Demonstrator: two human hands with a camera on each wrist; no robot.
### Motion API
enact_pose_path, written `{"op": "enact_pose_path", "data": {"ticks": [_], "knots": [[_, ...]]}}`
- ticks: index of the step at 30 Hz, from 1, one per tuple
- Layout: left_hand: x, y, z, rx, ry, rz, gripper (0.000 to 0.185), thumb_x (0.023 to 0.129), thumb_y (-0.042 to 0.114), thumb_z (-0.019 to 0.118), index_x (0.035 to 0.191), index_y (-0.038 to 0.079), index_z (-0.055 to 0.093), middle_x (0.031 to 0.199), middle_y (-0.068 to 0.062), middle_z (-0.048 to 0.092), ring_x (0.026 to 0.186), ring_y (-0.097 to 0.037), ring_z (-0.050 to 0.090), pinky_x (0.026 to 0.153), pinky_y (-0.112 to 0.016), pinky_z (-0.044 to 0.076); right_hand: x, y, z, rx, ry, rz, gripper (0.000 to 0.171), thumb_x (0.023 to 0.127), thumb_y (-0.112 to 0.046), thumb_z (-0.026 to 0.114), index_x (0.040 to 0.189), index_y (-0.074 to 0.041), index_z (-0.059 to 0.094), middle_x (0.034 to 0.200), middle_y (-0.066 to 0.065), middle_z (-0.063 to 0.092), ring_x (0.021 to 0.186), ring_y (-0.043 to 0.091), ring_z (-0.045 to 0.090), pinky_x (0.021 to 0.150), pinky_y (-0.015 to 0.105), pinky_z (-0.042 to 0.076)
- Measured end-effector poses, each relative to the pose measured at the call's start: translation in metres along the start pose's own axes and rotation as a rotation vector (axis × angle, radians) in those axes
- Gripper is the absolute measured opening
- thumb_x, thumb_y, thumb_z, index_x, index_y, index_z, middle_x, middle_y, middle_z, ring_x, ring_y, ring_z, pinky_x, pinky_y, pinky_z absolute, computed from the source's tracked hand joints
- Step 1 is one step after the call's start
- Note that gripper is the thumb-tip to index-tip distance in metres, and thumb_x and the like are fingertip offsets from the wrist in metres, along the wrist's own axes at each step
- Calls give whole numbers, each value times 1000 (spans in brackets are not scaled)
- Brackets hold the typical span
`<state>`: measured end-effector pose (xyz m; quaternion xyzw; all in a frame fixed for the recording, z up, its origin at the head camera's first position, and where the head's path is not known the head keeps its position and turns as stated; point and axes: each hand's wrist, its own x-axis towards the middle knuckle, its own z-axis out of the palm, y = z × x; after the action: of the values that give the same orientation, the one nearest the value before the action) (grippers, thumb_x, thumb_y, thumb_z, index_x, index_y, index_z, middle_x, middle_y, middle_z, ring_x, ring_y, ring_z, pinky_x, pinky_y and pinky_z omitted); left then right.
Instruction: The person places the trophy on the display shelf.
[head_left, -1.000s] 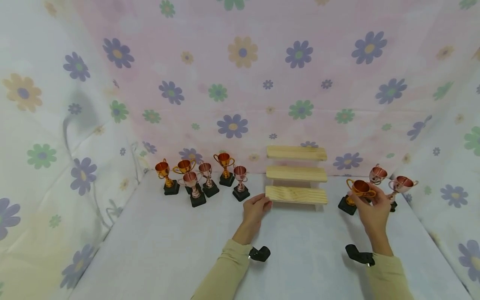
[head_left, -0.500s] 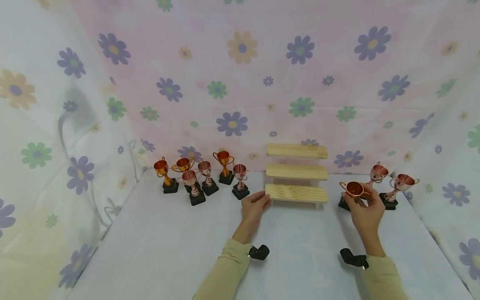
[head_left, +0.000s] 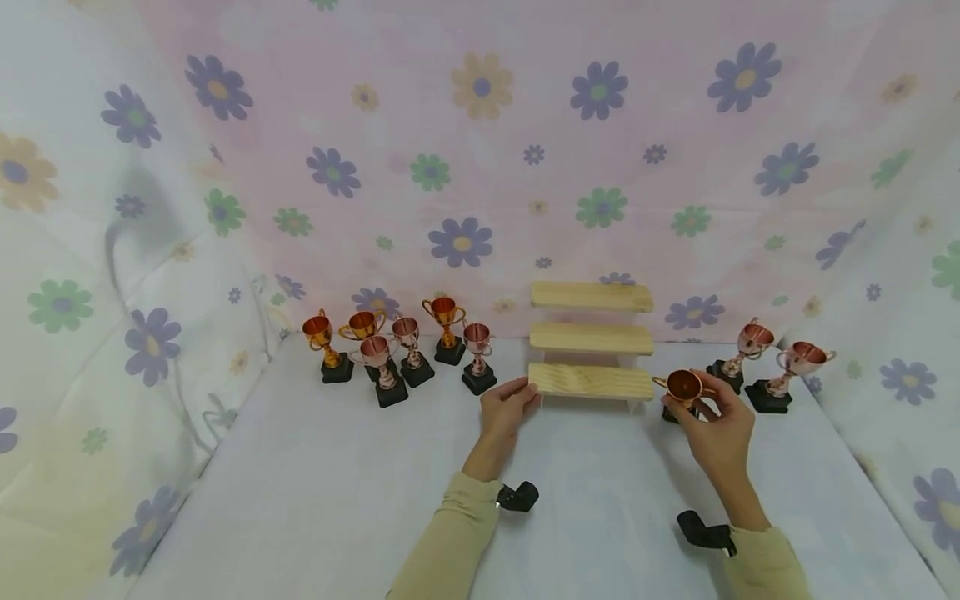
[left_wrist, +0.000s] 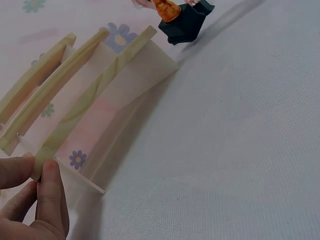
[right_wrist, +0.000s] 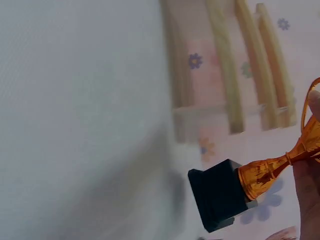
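Note:
My left hand (head_left: 504, 410) pinches the left end of the lowest board of a three-tier wooden display stand (head_left: 592, 382). In the left wrist view, thumb and fingers (left_wrist: 50, 187) lie on opposite faces of that board. Just right of the stand, my right hand (head_left: 722, 429) holds a gold trophy (head_left: 684, 387) by its two-handled cup. The right wrist view has the trophy's black base (right_wrist: 220, 195) hanging near the stand's side, with part of the hand cut off by the frame. No trophy stands on the three boards.
Several gold and rose-gold trophies (head_left: 386, 375) stand on the white table (head_left: 337, 492) left of the stand. Two rose-gold trophies, one behind (head_left: 752, 340) and one nearer (head_left: 802, 360), stand at the far right. A flowered cloth (head_left: 480, 167) hangs behind everything.
My right hand has carried the gold trophy leftward, away from the two rose-gold trophies and closer to the stand. The left hand keeps its grip on the lowest board. The head view has tilted slightly.

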<state>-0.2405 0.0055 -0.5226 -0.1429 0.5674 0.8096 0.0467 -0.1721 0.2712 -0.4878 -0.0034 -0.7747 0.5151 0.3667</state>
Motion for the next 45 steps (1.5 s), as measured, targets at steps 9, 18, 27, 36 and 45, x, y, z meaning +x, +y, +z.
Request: {"op": "enact_pose_path", "data": {"ticks": [9,18,27,36,45], "knots": [[3,-4,0,-18,5,-7,31,92,-3,71,122,-11,67,117,-25,67,89,-15,71,87,-29,61,15,-38,8,29,19,-84,60,68,19,85,123,2,71,112,-16,68,96,-3,65,85,7,52],[3,-1,-1,-28,0,-8,30,92,-2,71,121,-10,68,117,-23,67,89,-14,70,88,-28,61,49,-87,61,277,-56,-130,51,72,16,83,120,8,69,110,-7,72,100,7,70,86,16,57],[4,-1,-1,-37,-29,1,30,91,-5,70,121,-11,68,114,-22,67,88,-14,70,90,-31,60,116,-89,113,384,-162,-168,45,77,11,83,119,5,69,107,1,72,93,10,69,83,19,59],[5,-2,-1,-51,-22,0,30,91,-7,70,120,-12,67,113,-23,67,89,-16,71,89,-32,61,144,-103,133,241,-255,-103,39,85,5,78,119,14,63,108,18,68,87,7,64,84,25,59],[8,-1,-4,-59,-53,3,28,90,-9,70,118,-14,68,103,-18,70,81,-13,70,85,-30,62,145,-109,148,241,-337,-28,41,89,-2,77,123,14,58,113,17,64,90,6,60,100,54,51]]}}
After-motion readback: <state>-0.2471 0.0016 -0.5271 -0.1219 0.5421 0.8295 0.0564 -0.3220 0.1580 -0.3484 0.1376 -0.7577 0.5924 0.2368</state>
